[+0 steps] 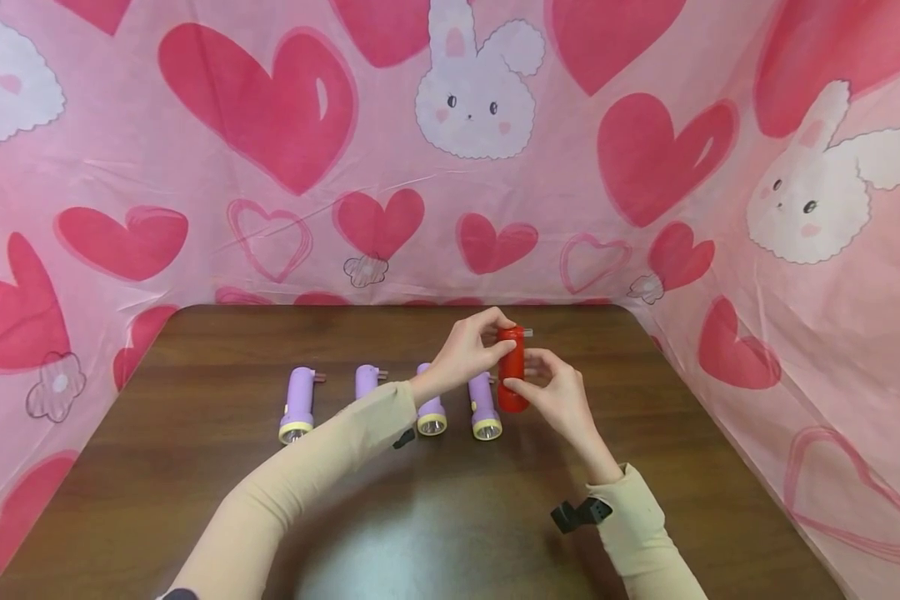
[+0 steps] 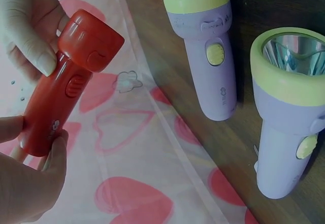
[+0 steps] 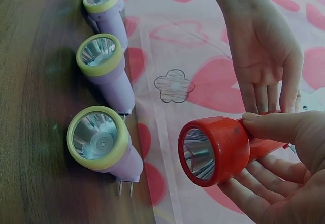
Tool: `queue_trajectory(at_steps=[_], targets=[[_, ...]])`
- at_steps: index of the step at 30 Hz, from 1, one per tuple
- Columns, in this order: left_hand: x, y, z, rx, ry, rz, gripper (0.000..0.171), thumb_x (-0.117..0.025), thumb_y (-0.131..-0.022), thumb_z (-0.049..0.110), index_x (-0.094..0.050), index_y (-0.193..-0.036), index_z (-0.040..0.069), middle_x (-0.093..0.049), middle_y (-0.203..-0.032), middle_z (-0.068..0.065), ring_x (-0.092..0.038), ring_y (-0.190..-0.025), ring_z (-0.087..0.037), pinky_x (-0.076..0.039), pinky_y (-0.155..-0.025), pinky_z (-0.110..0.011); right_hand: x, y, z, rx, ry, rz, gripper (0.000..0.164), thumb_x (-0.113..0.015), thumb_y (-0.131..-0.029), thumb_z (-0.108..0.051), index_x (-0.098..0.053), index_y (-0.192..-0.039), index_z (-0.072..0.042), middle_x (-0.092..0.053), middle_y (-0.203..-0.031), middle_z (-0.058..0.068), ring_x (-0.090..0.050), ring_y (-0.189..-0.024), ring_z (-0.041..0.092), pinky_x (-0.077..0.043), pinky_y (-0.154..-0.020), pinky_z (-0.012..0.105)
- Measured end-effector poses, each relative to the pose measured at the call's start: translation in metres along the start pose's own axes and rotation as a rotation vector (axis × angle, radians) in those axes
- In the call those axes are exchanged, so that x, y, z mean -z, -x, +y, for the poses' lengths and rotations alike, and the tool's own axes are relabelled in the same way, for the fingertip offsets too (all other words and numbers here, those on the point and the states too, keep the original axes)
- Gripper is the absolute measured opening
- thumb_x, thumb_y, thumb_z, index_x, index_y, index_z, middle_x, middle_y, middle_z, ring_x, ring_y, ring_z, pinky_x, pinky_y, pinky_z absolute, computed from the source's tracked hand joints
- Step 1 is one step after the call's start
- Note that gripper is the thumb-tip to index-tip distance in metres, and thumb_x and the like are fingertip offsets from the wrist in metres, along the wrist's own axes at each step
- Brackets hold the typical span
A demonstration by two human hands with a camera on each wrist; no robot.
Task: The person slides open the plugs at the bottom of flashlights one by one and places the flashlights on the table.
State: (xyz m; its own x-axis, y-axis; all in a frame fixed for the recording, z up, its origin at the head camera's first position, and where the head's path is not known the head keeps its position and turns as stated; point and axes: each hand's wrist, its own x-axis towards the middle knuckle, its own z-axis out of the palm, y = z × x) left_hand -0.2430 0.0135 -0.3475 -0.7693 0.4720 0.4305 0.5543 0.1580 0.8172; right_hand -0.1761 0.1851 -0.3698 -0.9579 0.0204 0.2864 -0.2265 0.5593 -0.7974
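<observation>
A red flashlight (image 1: 512, 371) is held by both hands over the right part of the table, its lens end down and metal prongs out at its upper end. My left hand (image 1: 461, 354) pinches the tail end between thumb and fingers. Around the neck near the head, my right hand (image 1: 558, 392) holds it, thumb on one side and fingers on the other. The silvery reflector faces the camera in the right wrist view, where the red flashlight (image 3: 223, 150) lies across the right fingers (image 3: 254, 193). A purple flashlight (image 1: 483, 406) with a yellow rim stands just left of it.
More purple flashlights line up leftward, with one (image 1: 299, 400) at the row's left end; my left forearm (image 1: 307, 467) covers part of another (image 1: 366, 381). They rest on a dark wooden table (image 1: 450, 533). A pink cloth (image 1: 390, 167) with hearts and rabbits hangs behind and beside it.
</observation>
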Motion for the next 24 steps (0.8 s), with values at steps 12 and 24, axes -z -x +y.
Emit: queue_trajectory(at_steps=[12, 24], targets=[[0.0016, -0.0007, 0.0007, -0.013, -0.036, -0.024, 0.015, -0.067, -0.091, 0.005, -0.065, -0.106, 0.005, -0.070, -0.117, -0.014, -0.071, -0.102, -0.027, -0.058, -0.093, -0.036, -0.0016, -0.0002, -0.0002, -0.002, 0.016, -0.007, 0.043, -0.082, -0.080, -0.015, -0.065, -0.118, -0.003, -0.073, -0.110, 0.020, -0.072, -0.099, 0.034, -0.057, -0.090, 0.051], [-0.0005, -0.0017, 0.0024, 0.040, -0.038, -0.018, 0.023, -0.067, -0.092, 0.007, -0.065, -0.115, 0.006, -0.072, -0.112, -0.012, -0.073, -0.098, -0.025, -0.059, -0.091, -0.034, -0.0008, -0.0006, 0.0013, -0.021, 0.036, -0.005, 0.043, -0.082, -0.081, -0.018, -0.065, -0.118, -0.004, -0.074, -0.110, 0.019, -0.072, -0.099, 0.033, -0.058, -0.089, 0.048]])
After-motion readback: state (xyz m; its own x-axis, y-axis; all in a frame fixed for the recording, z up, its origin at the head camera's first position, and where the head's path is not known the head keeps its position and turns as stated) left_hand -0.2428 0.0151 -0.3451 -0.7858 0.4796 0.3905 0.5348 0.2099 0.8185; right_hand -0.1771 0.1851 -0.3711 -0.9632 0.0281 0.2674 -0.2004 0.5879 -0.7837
